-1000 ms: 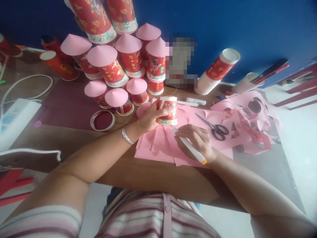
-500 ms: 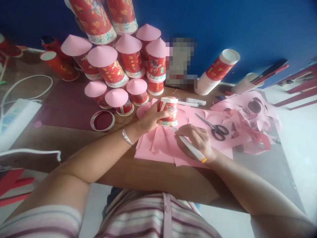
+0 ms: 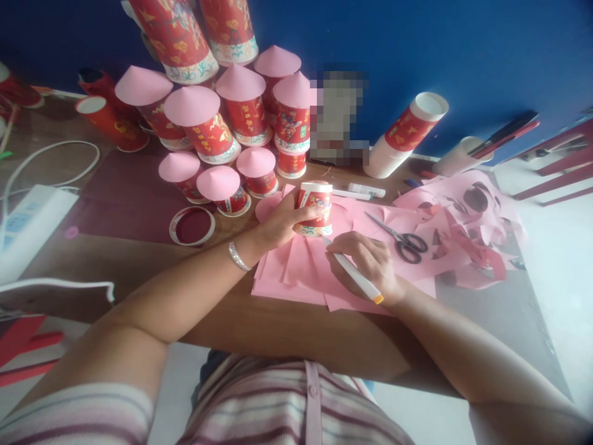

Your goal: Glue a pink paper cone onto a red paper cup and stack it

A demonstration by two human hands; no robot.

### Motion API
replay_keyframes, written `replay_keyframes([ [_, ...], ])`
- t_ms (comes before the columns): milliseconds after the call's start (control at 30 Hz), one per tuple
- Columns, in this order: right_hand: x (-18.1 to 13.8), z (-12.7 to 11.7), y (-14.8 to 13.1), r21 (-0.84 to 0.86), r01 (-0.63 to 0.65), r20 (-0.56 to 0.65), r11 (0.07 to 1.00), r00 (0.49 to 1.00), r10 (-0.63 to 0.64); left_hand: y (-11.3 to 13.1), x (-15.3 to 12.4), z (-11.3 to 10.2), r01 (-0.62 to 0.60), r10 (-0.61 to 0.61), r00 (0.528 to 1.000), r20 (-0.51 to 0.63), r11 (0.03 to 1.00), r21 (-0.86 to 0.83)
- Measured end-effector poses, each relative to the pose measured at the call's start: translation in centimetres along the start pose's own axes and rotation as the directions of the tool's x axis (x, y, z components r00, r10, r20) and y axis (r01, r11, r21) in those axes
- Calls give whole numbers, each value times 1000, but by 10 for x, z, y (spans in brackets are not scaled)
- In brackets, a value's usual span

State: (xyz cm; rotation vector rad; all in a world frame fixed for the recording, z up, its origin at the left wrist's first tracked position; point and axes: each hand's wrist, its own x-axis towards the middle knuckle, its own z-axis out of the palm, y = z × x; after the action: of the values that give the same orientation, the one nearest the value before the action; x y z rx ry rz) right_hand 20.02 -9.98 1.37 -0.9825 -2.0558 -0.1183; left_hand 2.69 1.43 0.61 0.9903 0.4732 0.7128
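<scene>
A deep blue wall (image 3: 398, 49) stands behind the brown wooden surface (image 3: 259, 327). Red furniture (image 3: 18, 340) shows at lower left, red bars (image 3: 574, 148) at right, over pale, brightly lit floor (image 3: 560, 278).

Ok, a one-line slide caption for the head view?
Left hand holding a red cup, right hand a white pen, over pink paper, scissors nearby.

Red cup (image 3: 319, 199), green-marked lower band | near upright | white orange-ended pen (image 3: 357, 278) | slanted, tip beside cup's base
</scene>
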Motion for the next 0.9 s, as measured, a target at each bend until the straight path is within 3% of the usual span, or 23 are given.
replay_keyframes([
  [500,0,-1,0,10,-4,7,1000,1000,4,-4,1,-3,-4,5,1000,-17,998,64],
  [900,1,-2,-1,1,14,0,1000,1000,-14,-3,0,-3,18,-19,999,-28,1000,-14],
])
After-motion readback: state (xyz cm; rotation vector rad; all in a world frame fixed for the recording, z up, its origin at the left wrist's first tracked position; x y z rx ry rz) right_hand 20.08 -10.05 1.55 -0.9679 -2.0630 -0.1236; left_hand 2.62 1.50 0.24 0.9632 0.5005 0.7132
